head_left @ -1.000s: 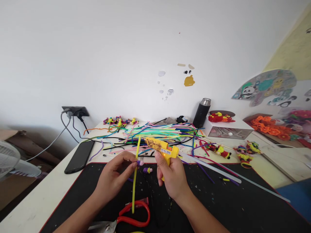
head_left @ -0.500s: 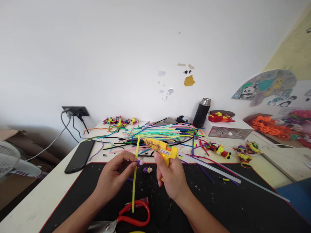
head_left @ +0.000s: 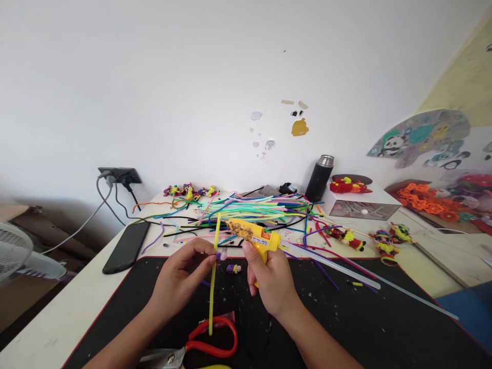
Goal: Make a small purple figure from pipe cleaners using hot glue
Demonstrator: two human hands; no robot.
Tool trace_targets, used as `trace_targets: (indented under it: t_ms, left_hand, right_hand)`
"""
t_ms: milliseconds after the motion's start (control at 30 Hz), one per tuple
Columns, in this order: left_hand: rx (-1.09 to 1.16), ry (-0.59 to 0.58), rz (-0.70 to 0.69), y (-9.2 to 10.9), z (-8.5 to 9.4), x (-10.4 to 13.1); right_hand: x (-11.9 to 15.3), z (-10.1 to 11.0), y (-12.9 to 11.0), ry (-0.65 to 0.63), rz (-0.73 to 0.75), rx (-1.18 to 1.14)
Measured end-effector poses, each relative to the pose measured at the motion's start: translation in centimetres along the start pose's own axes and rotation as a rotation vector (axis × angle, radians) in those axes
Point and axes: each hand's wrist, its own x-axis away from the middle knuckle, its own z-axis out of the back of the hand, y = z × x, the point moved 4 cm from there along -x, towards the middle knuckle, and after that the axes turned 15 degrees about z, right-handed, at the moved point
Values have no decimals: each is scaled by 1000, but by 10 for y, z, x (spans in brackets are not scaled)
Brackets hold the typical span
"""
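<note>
Shifted very slightly left and down since a second ago: yellow glue gun [head_left: 253, 234], wrapped in the right hand [head_left: 272, 279], thumb along the handle. Narrow pinch of the left hand [head_left: 180, 274] around a yellow chenille stem [head_left: 211, 302], nearly upright, with a purple-and-pink chenille piece [head_left: 222, 255] at the same fingertips. Nozzle [head_left: 224, 221] just beside the stem's upper end, above the left fingertips; touching or apart, impossible to tell. Between both hands, on the black mat [head_left: 338, 328], a second purple-and-pink piece [head_left: 233, 268]. Below the left fingertips, red-handled scissors [head_left: 211, 350].

Beyond and right of the right hand, a white box [head_left: 384, 199] with see-through drawer front, pale stick-like items [head_left: 348, 209] inside, red-and-yellow chenille figures [head_left: 348, 186] on top; farther right, a cardboard box [head_left: 415, 183] full of orange chenille loops [head_left: 426, 202]. Just left of the white box, a black flask [head_left: 318, 182], contents hidden.

Directly beyond both hands, past the mat's far edge, heaped chenille stems [head_left: 246, 209]. Left of the left hand, the mat's red edge [head_left: 100, 312], then white desk [head_left: 46, 328] with a black phone [head_left: 126, 248]; right of the right hand, broad mat surface.
</note>
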Motion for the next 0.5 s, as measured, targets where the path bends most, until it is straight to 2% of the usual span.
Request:
trace_targets:
  t_ms: [500]
  left_hand:
    - [21,35,-20,6,2,-1]
  right_hand:
    - [0,-1,-2,-14,-18,-14]
